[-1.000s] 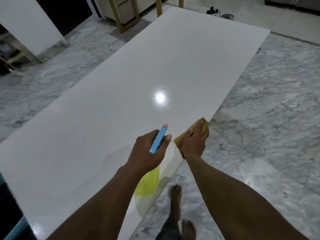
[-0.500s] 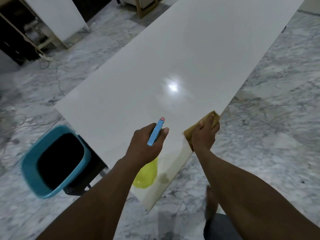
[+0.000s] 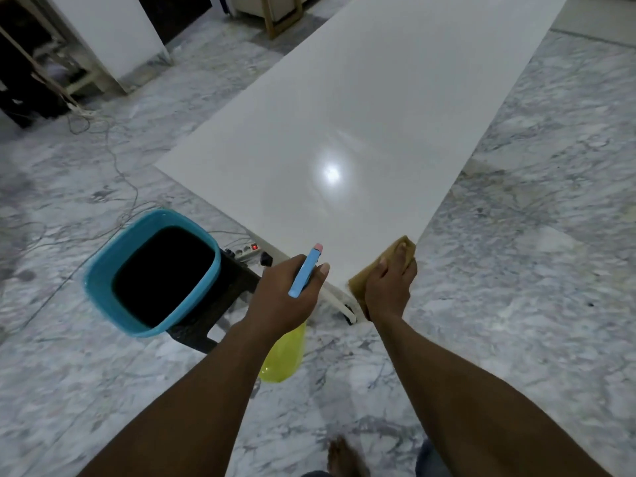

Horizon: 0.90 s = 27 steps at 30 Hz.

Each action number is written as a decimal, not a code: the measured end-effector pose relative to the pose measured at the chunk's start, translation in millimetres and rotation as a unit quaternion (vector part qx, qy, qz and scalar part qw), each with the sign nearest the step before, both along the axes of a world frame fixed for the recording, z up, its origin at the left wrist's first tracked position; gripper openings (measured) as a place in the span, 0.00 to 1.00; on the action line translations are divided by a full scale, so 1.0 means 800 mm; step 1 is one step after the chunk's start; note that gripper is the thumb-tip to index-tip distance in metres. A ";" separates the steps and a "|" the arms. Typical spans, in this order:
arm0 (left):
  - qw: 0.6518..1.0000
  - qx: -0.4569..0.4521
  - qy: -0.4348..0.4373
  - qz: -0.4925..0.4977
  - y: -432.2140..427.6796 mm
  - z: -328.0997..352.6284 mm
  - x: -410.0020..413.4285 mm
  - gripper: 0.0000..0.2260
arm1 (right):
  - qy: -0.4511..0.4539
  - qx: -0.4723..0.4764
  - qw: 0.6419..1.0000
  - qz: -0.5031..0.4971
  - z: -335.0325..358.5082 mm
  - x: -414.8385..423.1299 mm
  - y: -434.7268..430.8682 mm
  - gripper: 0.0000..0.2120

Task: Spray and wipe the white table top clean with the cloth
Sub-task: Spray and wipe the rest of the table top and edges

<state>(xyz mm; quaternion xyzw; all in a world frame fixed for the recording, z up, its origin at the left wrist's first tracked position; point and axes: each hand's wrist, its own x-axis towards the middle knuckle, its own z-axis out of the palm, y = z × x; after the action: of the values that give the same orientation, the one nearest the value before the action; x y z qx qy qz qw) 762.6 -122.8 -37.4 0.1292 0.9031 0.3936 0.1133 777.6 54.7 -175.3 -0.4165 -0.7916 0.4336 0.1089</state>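
The left forearm (image 3: 192, 401) comes in from 7 o'clock and runs toward 1 o'clock, its wrist about straight. The left grip (image 3: 285, 297) shows its back, fingers curled round the neck of a spray bottle (image 3: 283, 358). The bottle's blue head sticks out toward 1 o'clock, and the thumb lies along the head's right side.

The right forearm (image 3: 464, 390) comes in from 5 o'clock and runs toward 11 o'clock. The right grip (image 3: 389, 284) lies palm down, fingers stretched toward 1 o'clock, pressing a cloth (image 3: 403, 243) onto the near corner of the surface (image 3: 361, 132).

The two grips are near each other but apart, the left at 9 o'clock of the right. A bare foot (image 3: 342, 457) shows at 6 o'clock.
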 end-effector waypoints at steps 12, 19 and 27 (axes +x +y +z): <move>0.999 -0.006 -0.033 -0.010 -0.028 0.007 0.050 0.17 | -0.077 0.037 0.982 0.167 0.032 0.130 -0.090 0.34; 0.999 0.017 -0.037 -0.021 -0.022 0.007 0.047 0.14 | 0.067 -0.001 0.995 -0.072 0.068 0.116 -0.021 0.24; 0.998 -0.003 -0.036 -0.041 -0.016 -0.003 0.063 0.15 | -0.042 -0.096 0.994 0.022 0.051 0.037 -0.008 0.27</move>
<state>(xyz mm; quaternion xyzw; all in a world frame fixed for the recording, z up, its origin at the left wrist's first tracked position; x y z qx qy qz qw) 812.9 -135.8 -39.7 0.1519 0.8934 0.3904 0.1625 807.1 47.9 -134.5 -0.4254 -0.7590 0.4922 0.0261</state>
